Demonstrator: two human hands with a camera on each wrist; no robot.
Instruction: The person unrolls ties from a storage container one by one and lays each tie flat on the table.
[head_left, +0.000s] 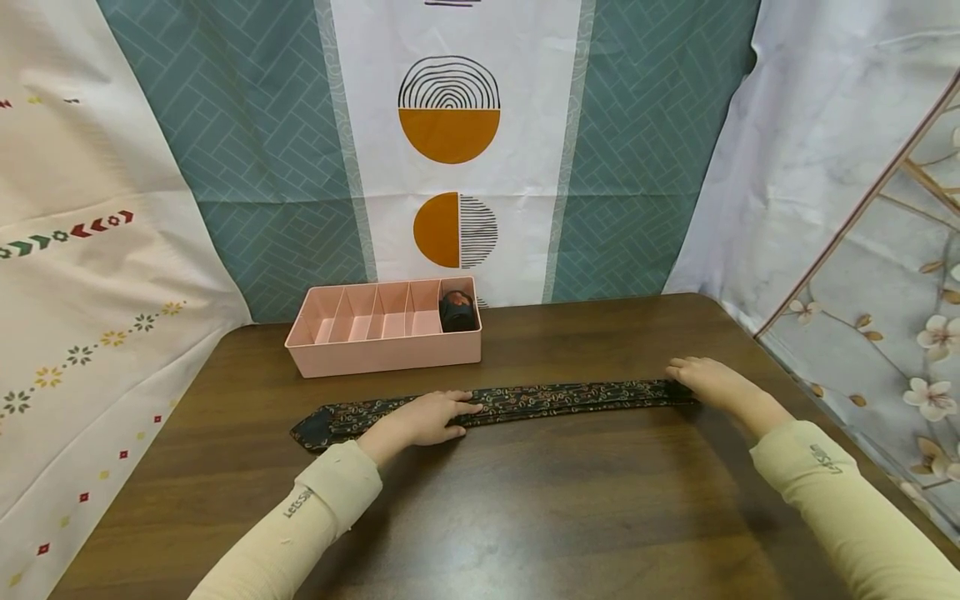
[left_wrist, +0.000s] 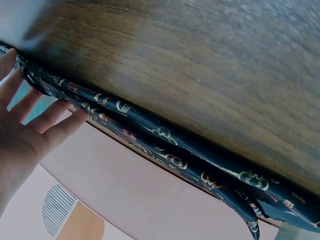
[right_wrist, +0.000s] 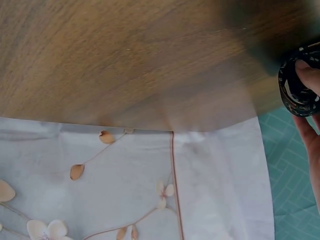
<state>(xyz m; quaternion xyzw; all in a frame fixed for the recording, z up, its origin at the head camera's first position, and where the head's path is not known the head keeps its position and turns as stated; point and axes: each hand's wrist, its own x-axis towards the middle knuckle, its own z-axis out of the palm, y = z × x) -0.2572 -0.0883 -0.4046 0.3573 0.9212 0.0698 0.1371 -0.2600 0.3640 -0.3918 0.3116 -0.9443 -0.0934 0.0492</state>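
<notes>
A dark necktie (head_left: 570,398) with a small gold and red pattern lies folded lengthwise across the wooden table, its pointed wide end at the left. My left hand (head_left: 429,418) rests on the tie left of its middle. In the left wrist view its fingers (left_wrist: 65,125) are spread and nearly straight along the tie's edge. At the tie's right end, my right hand (head_left: 708,382) grips the fabric. The right wrist view shows a small curled loop of the tie (right_wrist: 290,101) between that hand's thumb and fingers; much of this hand is outside that view.
Behind the tie stands a pink divided box (head_left: 390,360) with several compartments. Its rightmost compartment holds a dark rolled item (head_left: 457,312) with a reddish-orange motif. Patterned cloths hang around the table (head_left: 525,500) at the back and both sides.
</notes>
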